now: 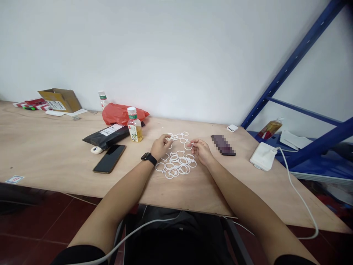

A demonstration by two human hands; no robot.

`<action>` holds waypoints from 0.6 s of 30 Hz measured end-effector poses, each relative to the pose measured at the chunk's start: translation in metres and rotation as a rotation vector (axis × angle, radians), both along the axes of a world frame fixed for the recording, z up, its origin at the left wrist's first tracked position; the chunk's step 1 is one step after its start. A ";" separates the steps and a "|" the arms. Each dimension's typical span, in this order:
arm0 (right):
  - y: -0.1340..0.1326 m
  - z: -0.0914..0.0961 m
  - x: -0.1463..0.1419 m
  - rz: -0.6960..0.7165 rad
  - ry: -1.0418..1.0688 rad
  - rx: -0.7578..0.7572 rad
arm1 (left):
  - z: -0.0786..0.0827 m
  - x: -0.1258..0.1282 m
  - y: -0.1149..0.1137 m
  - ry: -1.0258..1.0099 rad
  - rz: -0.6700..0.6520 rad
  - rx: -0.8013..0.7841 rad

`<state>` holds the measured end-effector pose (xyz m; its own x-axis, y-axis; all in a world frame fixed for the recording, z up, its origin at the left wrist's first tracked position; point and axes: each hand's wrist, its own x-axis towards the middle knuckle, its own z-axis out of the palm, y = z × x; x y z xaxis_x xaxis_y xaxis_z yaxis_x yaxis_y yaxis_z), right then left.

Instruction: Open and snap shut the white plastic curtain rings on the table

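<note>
Clock positions are read from the ring pile, with 12 o'clock pointing away from you, across the plywood table (pixel 52 147), left to right.

At 10 o'clock, the cardboard box (pixel 59 100) sits open; its contents cannot be seen. At 11 o'clock, by the wall, stands a capped bottle (pixel 102 100). At 9 o'clock lies your dark phone (pixel 109 159), with the black parcel (pixel 106 136) behind it and the red bag (pixel 124 114) behind that. The amber bottle (pixel 135 127) stands capped and part full.

Your left hand (pixel 161 146), wearing a watch (pixel 149 158), is half curled at the top of the pile; you cannot tell from this view whether it grips anything. The white rings (pixel 176 162) lie flat, overlapping in a loose pile mid-table between your hands. Your right hand (pixel 200 151) is pinched closed on one ring (pixel 188 145) at its edge.

At 3 o'clock lies a blurred phone (pixel 223 145). At 2 o'clock sits a white charger (pixel 232 128). Further right is a white adapter (pixel 263 156), its cable (pixel 299 195) dropping off the table edge. The blue shelf (pixel 292 162) carries a tilted bottle (pixel 271 129).
</note>
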<state>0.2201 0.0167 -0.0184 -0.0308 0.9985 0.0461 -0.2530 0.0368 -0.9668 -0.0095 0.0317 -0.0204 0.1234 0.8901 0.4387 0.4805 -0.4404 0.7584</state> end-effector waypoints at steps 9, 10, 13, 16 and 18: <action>-0.002 -0.001 -0.001 0.006 -0.031 0.006 | 0.000 -0.001 0.003 -0.122 0.037 0.038; -0.002 -0.001 -0.001 0.004 -0.039 0.012 | 0.000 -0.001 0.003 -0.115 0.042 0.042; -0.003 0.000 -0.001 -0.008 -0.065 0.042 | 0.000 -0.001 0.002 -0.089 0.044 0.055; -0.003 0.001 0.000 -0.037 -0.109 0.075 | 0.001 0.000 0.002 -0.070 0.037 0.060; -0.002 0.001 0.001 -0.061 -0.141 0.085 | 0.002 0.000 0.001 -0.053 0.030 0.063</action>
